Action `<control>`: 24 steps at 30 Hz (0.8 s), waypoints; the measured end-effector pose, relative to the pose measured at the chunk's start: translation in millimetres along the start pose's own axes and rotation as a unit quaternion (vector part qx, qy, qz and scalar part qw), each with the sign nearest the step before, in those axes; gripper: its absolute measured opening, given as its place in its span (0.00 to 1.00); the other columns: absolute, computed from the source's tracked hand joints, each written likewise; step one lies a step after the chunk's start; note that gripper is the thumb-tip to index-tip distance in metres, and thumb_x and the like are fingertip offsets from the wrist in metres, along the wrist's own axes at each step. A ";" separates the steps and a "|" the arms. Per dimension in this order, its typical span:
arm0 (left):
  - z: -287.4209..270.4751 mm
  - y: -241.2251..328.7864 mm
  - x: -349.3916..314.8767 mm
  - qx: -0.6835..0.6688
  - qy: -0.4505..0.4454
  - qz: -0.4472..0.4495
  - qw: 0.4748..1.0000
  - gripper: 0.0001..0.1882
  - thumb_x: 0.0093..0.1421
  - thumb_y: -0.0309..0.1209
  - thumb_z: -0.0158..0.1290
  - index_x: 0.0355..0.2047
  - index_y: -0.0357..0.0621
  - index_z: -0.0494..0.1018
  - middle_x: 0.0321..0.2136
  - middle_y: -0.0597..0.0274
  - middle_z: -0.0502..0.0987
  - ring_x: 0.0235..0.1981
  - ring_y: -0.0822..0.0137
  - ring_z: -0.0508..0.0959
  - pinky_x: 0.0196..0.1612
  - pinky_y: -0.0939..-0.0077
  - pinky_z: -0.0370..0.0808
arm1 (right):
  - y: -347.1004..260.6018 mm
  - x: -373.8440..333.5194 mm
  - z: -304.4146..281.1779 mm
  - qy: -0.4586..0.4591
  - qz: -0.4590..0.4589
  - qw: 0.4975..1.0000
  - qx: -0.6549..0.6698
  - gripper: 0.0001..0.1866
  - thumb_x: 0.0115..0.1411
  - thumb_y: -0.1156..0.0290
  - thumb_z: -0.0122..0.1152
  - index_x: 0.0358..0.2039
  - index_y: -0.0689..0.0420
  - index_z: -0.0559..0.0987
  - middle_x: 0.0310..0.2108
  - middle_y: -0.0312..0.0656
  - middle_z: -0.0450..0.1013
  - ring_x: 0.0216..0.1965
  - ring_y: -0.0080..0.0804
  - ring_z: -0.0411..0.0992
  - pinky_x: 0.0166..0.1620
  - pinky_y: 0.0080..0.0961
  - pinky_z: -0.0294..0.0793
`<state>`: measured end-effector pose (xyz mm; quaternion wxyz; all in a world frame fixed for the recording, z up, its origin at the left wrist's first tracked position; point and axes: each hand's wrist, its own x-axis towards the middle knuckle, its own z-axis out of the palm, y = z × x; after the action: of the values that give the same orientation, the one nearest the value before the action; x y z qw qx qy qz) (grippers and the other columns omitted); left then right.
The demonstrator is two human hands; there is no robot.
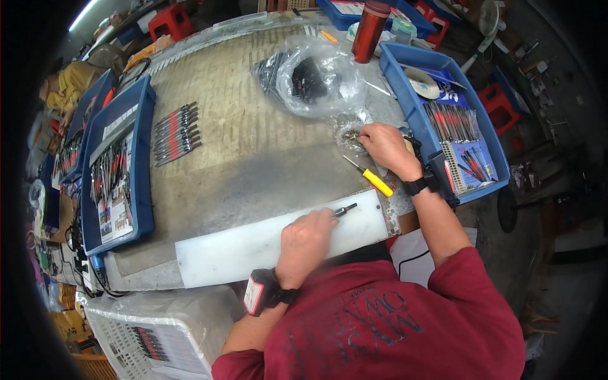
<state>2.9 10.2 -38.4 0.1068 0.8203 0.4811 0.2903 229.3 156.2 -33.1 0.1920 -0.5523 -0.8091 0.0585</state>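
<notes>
Over a long white board (221,254) at the near edge of the table, my left hand (305,246) is closed around a slim black pen-like piece (345,210), whose end sticks out past the fingers to the right. My right hand (387,147) reaches to a small clear plastic bag (347,125) of tiny metal parts (350,135). Its fingertips are pinched together at the parts, and what is between them is too small to make out. Just below that hand lies a screwdriver with a yellow handle (377,182).
A large clear bag (351,88) with dark pieces stands farther back. Red-and-black pen-like pieces (177,134) lie in a row at left. Blue trays (147,126) (500,166) flank the table, holding similar pieces. A red bottle (371,33) stands behind; a white basket (190,345) sits at lower left.
</notes>
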 end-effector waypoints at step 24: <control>0.0 -0.1 -0.9 -0.009 0.009 0.002 1.000 0.09 0.53 0.31 0.55 0.28 0.42 0.67 0.19 0.59 0.68 0.20 0.60 0.73 0.22 0.67 0.70 | -4.3 -0.8 -0.8 -0.012 -0.005 1.000 0.016 0.08 0.55 0.71 0.56 0.29 0.62 0.77 0.28 0.53 0.73 0.33 0.53 0.72 0.38 0.42 0.70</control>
<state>2.5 9.5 -38.8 0.1095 0.8176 0.4780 0.3017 226.1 153.7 -31.2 0.1915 -0.5441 -0.8132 0.0766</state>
